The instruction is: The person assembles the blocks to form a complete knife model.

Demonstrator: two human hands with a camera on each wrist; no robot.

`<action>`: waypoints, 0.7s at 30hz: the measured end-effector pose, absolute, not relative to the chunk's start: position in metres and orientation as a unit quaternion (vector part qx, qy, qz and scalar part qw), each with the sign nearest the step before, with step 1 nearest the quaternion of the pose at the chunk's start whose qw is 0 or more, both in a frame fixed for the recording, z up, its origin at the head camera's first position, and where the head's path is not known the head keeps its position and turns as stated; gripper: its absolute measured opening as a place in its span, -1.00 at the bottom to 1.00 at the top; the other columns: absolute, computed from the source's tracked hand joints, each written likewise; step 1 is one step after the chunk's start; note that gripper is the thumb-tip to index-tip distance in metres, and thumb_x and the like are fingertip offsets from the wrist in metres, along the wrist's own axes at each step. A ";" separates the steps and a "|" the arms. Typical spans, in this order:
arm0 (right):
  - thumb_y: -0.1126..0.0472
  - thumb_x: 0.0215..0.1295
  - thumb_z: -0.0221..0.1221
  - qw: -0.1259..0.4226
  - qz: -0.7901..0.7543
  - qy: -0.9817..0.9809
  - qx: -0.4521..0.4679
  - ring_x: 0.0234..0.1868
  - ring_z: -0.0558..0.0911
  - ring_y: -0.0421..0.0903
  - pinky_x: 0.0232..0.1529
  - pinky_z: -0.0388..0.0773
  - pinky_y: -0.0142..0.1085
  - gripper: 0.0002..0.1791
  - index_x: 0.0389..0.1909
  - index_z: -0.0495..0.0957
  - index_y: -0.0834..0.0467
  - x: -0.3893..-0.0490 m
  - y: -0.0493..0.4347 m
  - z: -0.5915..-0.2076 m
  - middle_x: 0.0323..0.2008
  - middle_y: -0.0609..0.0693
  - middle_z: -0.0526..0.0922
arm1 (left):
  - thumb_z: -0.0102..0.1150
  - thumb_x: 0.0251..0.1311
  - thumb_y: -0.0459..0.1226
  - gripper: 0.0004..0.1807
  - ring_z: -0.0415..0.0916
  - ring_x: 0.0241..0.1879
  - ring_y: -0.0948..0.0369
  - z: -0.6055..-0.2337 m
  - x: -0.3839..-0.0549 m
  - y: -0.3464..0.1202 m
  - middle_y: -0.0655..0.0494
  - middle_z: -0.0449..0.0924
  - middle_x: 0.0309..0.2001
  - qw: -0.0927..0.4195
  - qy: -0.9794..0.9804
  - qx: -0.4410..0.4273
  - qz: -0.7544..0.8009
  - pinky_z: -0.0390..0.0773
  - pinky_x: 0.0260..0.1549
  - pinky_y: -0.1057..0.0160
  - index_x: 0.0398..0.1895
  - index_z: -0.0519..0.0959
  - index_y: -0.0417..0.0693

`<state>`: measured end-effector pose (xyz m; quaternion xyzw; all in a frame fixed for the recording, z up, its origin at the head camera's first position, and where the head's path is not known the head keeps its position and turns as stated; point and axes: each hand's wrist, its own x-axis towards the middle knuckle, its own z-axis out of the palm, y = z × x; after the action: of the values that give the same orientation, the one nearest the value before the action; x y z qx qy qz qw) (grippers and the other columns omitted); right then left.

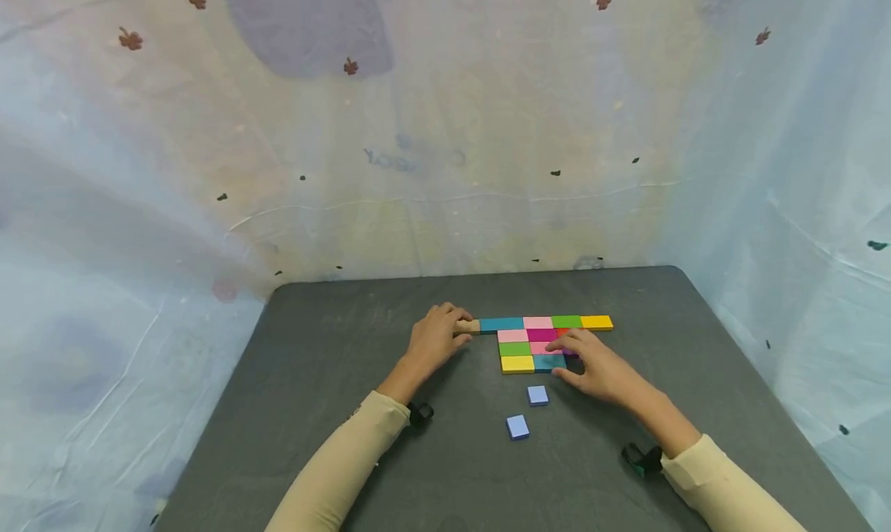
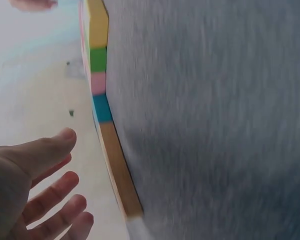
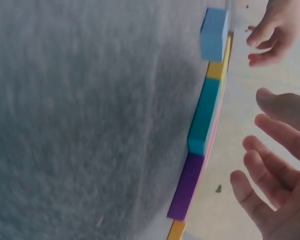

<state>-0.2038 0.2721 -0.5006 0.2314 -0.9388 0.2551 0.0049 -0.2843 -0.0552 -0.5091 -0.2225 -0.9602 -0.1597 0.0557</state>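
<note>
Flat coloured tiles (image 1: 513, 349) lie edge to edge on the dark table, with a longer row along their far side. My left hand (image 1: 435, 336) is at the left end of that row, fingers and thumb apart beside a plain wood-coloured tile (image 1: 468, 327). A blue tile (image 1: 501, 325) adjoins it. My right hand (image 1: 602, 366) hovers at the right side of the group, fingers spread and partly hiding the red and purple tiles. Its fingers overlap a pink tile (image 1: 543, 348) in the head view. A teal tile (image 3: 204, 117) shows in the right wrist view.
Two loose light-blue tiles (image 1: 537, 395) lie on the near side of the group. The dark table (image 1: 445, 478) has rounded far corners. Behind it hangs a pale patterned sheet (image 1: 445, 145), which also covers both sides. Each wrist wears a black strap.
</note>
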 end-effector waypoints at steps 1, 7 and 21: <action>0.20 0.34 0.50 -0.001 0.260 -0.937 0.234 0.03 0.59 0.04 0.13 0.68 0.04 -0.57 0.19 0.68 0.15 -0.201 0.271 -0.500 0.10 0.08 0.64 | 0.46 0.38 -0.05 -0.62 0.58 0.09 0.09 -0.508 -0.287 -0.058 0.13 0.64 0.14 0.054 -0.961 -0.220 -0.160 0.71 -0.16 0.03 0.22 0.71 0.20; 0.15 0.35 0.50 -0.037 0.260 -0.934 0.241 -0.11 0.56 -0.12 -0.06 0.66 -0.22 -0.56 0.19 0.65 0.10 -0.190 0.263 -0.502 0.07 0.01 0.67 | 0.46 0.39 -0.07 -0.62 0.57 0.11 0.07 -0.510 -0.300 -0.072 0.10 0.63 0.17 0.042 -0.965 -0.206 -0.157 0.70 -0.13 0.01 0.23 0.72 0.17; 0.06 0.35 0.50 -0.061 0.256 -0.931 0.254 -0.13 0.56 -0.20 -0.12 0.61 -0.27 -0.56 0.18 0.67 0.06 -0.180 0.251 -0.508 0.00 -0.11 0.68 | 0.46 0.36 -0.01 -0.61 0.57 0.16 0.06 -0.521 -0.317 -0.090 0.13 0.65 0.16 -0.006 -0.973 -0.170 -0.153 0.66 0.02 -0.08 0.21 0.72 0.20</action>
<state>-0.1804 0.2512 -0.5084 0.2537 -0.9309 0.2557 -0.0609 -0.3174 -0.0904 -0.5209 -0.1702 -0.9735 -0.1527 -0.0058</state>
